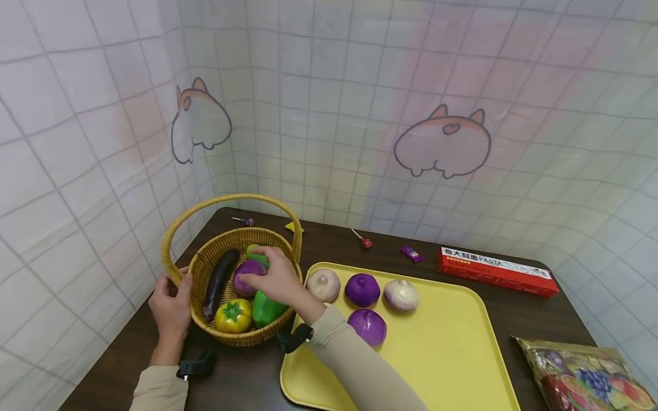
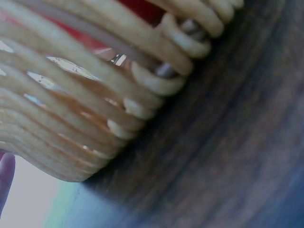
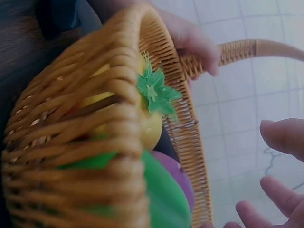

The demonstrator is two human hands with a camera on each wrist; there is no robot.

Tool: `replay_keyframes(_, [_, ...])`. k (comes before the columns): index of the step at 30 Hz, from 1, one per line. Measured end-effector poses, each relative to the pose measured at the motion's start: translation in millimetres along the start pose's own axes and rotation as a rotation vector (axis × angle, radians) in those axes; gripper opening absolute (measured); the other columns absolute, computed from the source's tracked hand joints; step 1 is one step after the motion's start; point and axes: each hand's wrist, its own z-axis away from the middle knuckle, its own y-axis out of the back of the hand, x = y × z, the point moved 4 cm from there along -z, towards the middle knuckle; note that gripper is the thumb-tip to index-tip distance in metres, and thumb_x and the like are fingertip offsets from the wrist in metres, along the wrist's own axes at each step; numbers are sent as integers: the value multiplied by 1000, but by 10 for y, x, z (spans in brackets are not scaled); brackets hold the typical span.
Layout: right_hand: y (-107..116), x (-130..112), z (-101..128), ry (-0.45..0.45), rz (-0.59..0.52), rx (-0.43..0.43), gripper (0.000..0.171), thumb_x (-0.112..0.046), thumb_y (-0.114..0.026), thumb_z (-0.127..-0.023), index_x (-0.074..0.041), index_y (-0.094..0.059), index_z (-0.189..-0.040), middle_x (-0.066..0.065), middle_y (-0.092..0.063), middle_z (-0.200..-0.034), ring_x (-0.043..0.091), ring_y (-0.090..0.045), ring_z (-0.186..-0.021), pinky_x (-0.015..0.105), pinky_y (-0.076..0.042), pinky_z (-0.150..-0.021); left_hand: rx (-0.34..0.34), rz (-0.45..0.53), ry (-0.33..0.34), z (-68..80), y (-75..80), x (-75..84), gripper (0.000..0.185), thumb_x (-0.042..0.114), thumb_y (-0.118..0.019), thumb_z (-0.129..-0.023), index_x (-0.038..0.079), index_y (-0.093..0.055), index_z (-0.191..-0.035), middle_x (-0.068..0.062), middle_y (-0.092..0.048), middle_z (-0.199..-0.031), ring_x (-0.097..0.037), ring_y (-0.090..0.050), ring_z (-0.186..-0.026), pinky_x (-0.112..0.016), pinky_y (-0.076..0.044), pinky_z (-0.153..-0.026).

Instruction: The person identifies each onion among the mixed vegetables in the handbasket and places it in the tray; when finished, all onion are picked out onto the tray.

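Observation:
My left hand (image 1: 172, 305) grips the foot of the handle (image 3: 237, 51) on a woven basket (image 1: 244, 338), thumb inside and fingers outside. Over the basket hangs my right hand (image 1: 277, 277), thumb and fingers spread with nothing between them, as the right wrist view (image 3: 285, 190) also shows. Below it lies a round purple vegetable (image 1: 244, 285). Around that are a dark eggplant (image 1: 221, 282), a yellow tomato-like piece with a green leaf top (image 1: 233, 317), a green pepper (image 1: 268, 310) and a light green piece (image 1: 254, 254), partly hidden by the right hand. The left wrist view shows the basket's woven side (image 2: 95, 118).
Right of the basket, a yellow tray (image 1: 442, 342) bears two purple and two pale onion-like vegetables. Lollipops (image 1: 364, 240) and small wrapped sweets (image 1: 411, 254) lie behind. A red pasta box (image 1: 496, 274) and a fruit-print bag (image 1: 591, 377) are at the right. Cloth-covered walls stand behind and left.

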Motion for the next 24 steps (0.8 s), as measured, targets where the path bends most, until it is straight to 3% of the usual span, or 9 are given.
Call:
replay_keyframes(3, [-65,6,-107,-27,4,3,57,-33,-74,-85,-14,-55,-135,7,-50,-138,28,-50,-125,36,-43,-98,-24,27,15,10,8,91,24,10,-66,-91,-4,-69,-110,29,-60,-87,9,-54,-69,-7,-41,-61])
replay_keyframes(8, [-115,88,-241,-86,-77,22,58,-31,-75,-84,-13,-55,-136,10,-52,-139,30,-48,-128,39,-42,-101,-52,79,33,35,32,268,26,6,-65,-91,-10,-65,-111,24,-61,-87,7,-55,-72,-8,-42,-62])
replay_keyframes(14, [-170,258,-307,-162,-112,-4,64,-31,-76,-83,-15,-51,-140,11,-51,-141,29,-49,-127,39,-44,-99,-66,90,62,9,-5,50,27,8,-66,-91,-7,-66,-113,24,-61,-87,4,-56,-74,-9,-43,-63])
replay_keyframes(17, [-213,310,-305,-167,-93,-75,65,-29,-76,-84,-15,-50,-142,11,-52,-141,26,-53,-123,34,-45,-95,-63,96,62,-3,-16,-41,28,11,-67,-91,-4,-67,-114,23,-61,-90,2,-57,-76,-10,-43,-64])
replay_keyframes(21, [-298,343,-293,-142,-18,-209,69,-27,-76,-84,-15,-47,-145,10,-57,-133,20,-57,-113,27,-46,-89,-61,104,63,-6,-12,-63,27,14,-67,-91,0,-68,-114,21,-62,-90,1,-58,-78,-10,-44,-65])
replay_keyframes(24, [-347,337,-294,-100,51,-262,71,-28,-77,-83,-17,-47,-146,10,-59,-127,17,-58,-106,25,-47,-85,-56,102,66,-9,-3,-68,26,13,-67,-91,-1,-69,-113,21,-62,-90,0,-58,-78,-10,-44,-65])
